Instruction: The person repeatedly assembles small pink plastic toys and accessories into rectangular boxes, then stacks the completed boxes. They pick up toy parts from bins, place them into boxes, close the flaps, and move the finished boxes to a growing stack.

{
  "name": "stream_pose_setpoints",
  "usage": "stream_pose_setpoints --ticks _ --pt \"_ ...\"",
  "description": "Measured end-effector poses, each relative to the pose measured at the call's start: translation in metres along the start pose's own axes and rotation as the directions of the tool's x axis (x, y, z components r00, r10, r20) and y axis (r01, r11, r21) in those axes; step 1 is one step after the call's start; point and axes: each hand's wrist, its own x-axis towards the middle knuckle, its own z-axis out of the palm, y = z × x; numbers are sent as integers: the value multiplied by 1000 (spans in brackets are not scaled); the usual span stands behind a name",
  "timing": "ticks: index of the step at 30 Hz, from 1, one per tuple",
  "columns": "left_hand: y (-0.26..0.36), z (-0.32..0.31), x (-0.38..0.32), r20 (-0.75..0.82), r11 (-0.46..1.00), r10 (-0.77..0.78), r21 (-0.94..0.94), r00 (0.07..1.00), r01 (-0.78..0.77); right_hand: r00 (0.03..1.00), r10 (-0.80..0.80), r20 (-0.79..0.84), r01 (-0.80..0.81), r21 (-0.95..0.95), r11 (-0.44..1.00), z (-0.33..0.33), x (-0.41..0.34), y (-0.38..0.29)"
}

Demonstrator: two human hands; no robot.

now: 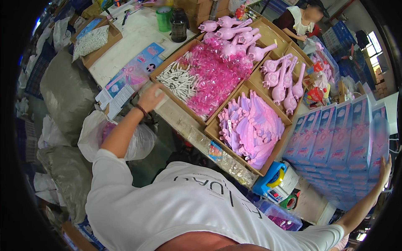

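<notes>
My left hand (151, 98) is at the worktable's near edge, beside the corner of a cardboard tray (179, 99); its fingertips are partly hidden. That tray holds white stick-like parts (179, 80) and clear pink plastic parts (216, 78), with pink long-handled wands (234, 33) on top. Far to the right, my right hand (384, 169) is against the outer side of a blue printed box (378, 141) at the end of a stacked row (326, 135). Between my hands, a second tray (230, 159) holds pink and purple wing-shaped pieces (251, 125). More wands (282, 78) lie in a compartment behind.
Flattened printed cartons (125, 73), green tape (164, 19) and a dark bottle (179, 26) are on the table. A blue tape dispenser (271, 185) stands near my torso. Large sacks (67, 91) and a white plastic bag (138, 142) are at left. Another person (296, 23) works at the upper right.
</notes>
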Motion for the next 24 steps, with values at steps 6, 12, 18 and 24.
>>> stream_pose_setpoints --ticks 6,12,18,24 --pt "-77 -35 18 27 677 -548 601 836 425 812 -189 -552 186 -62 981 5 -107 -113" --pt "-159 -29 -6 107 605 -643 678 759 417 999 -53 -6 40 739 673 138 -325 -302" --pt "-164 -60 -8 138 761 -395 603 908 240 728 -449 519 -205 789 579 206 -466 -456" --pt "-60 -185 35 -289 861 18 491 957 132 710 -492 503 -200 815 544 191 -528 -513"
